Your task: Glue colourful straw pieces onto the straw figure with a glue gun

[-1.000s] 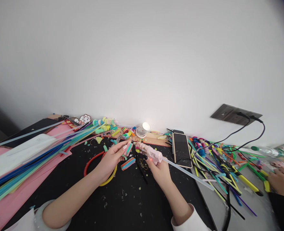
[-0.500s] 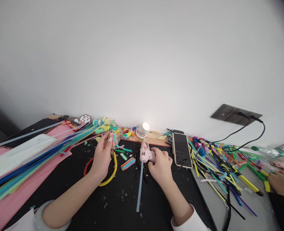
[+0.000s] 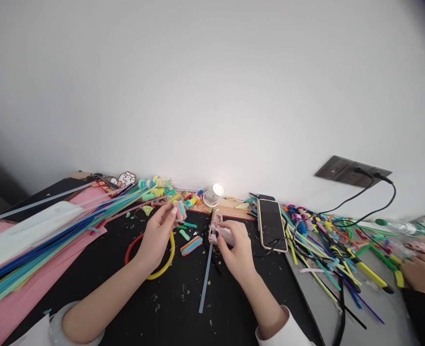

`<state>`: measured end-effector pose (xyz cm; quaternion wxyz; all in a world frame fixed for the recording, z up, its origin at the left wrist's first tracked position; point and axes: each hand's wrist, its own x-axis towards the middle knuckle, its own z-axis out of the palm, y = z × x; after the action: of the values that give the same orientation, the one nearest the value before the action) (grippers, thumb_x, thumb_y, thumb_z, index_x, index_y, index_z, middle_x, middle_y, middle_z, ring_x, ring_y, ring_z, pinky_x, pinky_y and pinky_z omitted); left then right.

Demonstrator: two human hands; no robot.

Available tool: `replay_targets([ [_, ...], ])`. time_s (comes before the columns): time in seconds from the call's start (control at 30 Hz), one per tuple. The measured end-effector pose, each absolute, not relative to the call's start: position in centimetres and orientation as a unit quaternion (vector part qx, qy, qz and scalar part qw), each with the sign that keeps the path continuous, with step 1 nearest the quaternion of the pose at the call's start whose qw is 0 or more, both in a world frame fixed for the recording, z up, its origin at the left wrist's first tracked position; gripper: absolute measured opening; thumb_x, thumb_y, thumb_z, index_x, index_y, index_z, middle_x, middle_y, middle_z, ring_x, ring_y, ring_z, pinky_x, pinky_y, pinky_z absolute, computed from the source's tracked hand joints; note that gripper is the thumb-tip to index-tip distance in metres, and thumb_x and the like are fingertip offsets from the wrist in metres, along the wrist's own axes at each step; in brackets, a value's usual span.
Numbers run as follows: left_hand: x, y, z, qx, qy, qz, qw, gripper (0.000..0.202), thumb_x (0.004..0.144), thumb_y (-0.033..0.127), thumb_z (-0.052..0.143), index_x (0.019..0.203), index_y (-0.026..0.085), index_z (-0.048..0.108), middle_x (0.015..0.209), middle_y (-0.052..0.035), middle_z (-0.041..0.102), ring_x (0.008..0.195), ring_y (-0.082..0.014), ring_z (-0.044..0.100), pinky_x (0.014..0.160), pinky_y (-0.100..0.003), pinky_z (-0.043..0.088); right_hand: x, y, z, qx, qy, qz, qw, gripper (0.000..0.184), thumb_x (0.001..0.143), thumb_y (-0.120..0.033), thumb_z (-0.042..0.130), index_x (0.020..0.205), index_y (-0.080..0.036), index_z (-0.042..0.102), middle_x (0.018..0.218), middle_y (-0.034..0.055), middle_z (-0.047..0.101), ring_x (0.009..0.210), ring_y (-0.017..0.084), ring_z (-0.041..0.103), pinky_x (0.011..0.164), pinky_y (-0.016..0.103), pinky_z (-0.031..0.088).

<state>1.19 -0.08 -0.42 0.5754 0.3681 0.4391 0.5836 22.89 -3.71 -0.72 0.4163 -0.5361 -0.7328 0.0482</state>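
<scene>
My left hand (image 3: 157,236) pinches a small striped bundle of fuzzy pipe cleaner pieces (image 3: 180,210), pink, cream and turquoise, between thumb and fingers. Thumb and forefinger of my right hand (image 3: 239,245) are at the handle of a pale pink hot glue gun (image 3: 215,229), which rests low over the black mat. From its rear a long translucent glue stick (image 3: 206,279) points toward me. Between my hands lies another striped bundle (image 3: 191,245), orange, white and blue. Short green pieces (image 3: 184,234) are scattered beside it.
A yellow and red ring (image 3: 162,272) lies under my left wrist. Behind the glue gun is a white paper cup (image 3: 214,194). A phone (image 3: 272,225), cables and yellow-handled pliers (image 3: 371,275) are on the right, near another person's hand (image 3: 423,274). Long pipe cleaners (image 3: 54,252) cover the left.
My left hand has moved right and slightly inward with the striped bundle. The glue gun has tilted a little, its glue stick swinging left, and my right fingers have shifted on the handle.
</scene>
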Motion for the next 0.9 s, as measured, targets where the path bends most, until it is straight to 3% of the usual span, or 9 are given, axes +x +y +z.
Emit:
replay_targets([
  [0.13,2.2,-0.9,0.3,0.413,0.391,0.544,0.617,0.036,0.083,0.049,0.076,0.104,0.02,0.07,0.098,-0.0062,0.074,0.098,-0.0237,0.067,0.094,-0.037,0.052,22.4,-4.0,-0.9,-0.485,-0.753,0.111,0.431,0.018,0.088,-0.018,0.059,0.104,-0.023,0.066,0.103,0.0073,0.073,0.095,0.024,0.066,0.083,0.036,0.052],
  [0.27,2.6,-1.3,0.1,0.421,0.337,0.498,0.678,0.033,0.084,0.043,0.078,0.105,0.02,0.067,0.103,-0.0068,0.077,0.103,-0.0224,0.071,0.102,-0.039,0.051,22.2,-4.1,-1.2,-0.49,-0.736,0.16,0.439,0.021,0.084,-0.019,0.066,0.104,-0.023,0.068,0.098,0.0058,0.074,0.088,0.023,0.068,0.078,0.034,0.053],
  [0.4,2.6,-1.5,-0.4,0.439,0.326,0.449,0.707,0.032,0.084,0.04,0.079,0.106,0.021,0.065,0.108,-0.007,0.078,0.107,-0.0234,0.071,0.1,-0.039,0.053,21.9,-4.1,-1.3,-0.493,-0.708,0.207,0.461,0.025,0.079,-0.021,0.068,0.104,-0.022,0.07,0.091,0.0045,0.074,0.075,0.02,0.064,0.071,0.032,0.053],
  [0.7,2.6,-1.7,0.6,0.538,0.36,0.404,0.647,0.024,0.078,0.034,0.077,0.092,0.021,0.062,0.099,-0.0045,0.076,0.101,-0.0237,0.069,0.091,-0.037,0.052,21.5,-4.0,-0.8,-0.501,-0.644,0.302,0.493,0.017,0.078,-0.026,0.068,0.093,-0.02,0.074,0.071,-0.0004,0.067,0.064,0.016,0.057,0.064,0.028,0.048],
  [0.9,2.6,-1.9,0.6,0.589,0.378,0.397,0.595,0.026,0.08,0.036,0.071,0.1,0.021,0.062,0.098,-0.0055,0.071,0.097,-0.0238,0.067,0.086,-0.037,0.052,21.6,-3.9,-0.9,-0.502,-0.647,0.289,0.496,0.016,0.079,-0.028,0.069,0.091,-0.021,0.075,0.071,-0.0001,0.069,0.062,0.016,0.058,0.062,0.028,0.049],
])
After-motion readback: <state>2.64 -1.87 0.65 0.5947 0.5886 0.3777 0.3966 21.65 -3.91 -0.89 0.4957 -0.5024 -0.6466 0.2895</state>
